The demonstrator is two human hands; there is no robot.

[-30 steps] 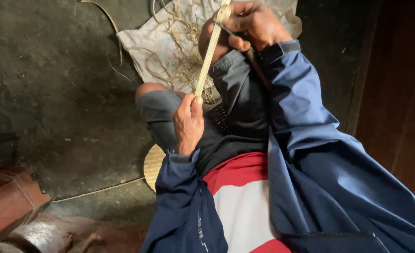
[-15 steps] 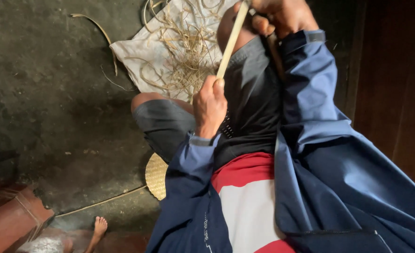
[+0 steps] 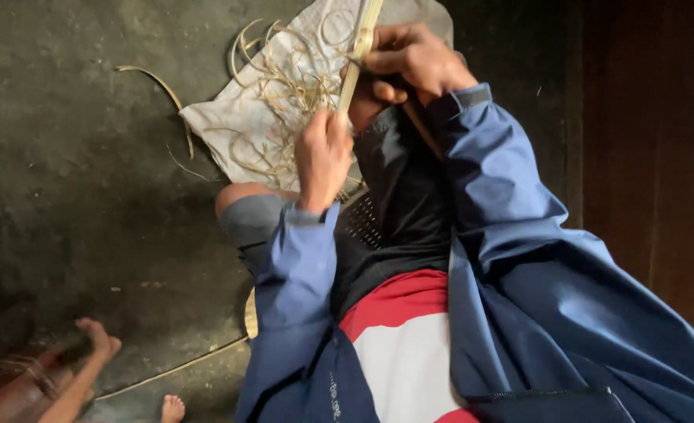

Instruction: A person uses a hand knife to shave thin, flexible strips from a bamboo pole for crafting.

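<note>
A pale bamboo strip (image 3: 360,48) runs from the top edge down toward my lap. My left hand (image 3: 323,157) is closed around its lower end, just above my knee. My right hand (image 3: 413,59) is closed higher up against the strip; what it holds besides the strip is hidden by the fingers. Both arms are in blue jacket sleeves. Beyond my hands lies a white cloth (image 3: 229,129) on the floor, covered with curled thin shavings (image 3: 284,86).
The floor (image 3: 73,180) is dark concrete. A curved loose strip (image 3: 163,86) lies left of the cloth, another long strip (image 3: 174,368) near my left side. Another person's bare feet (image 3: 100,341) show at the bottom left. A dark wooden wall (image 3: 652,157) stands on the right.
The view has tilted down and left, so the cloth and hands sit lower in frame. My left hand has slid up the strip toward my right hand. Bare feet have come into view.
</note>
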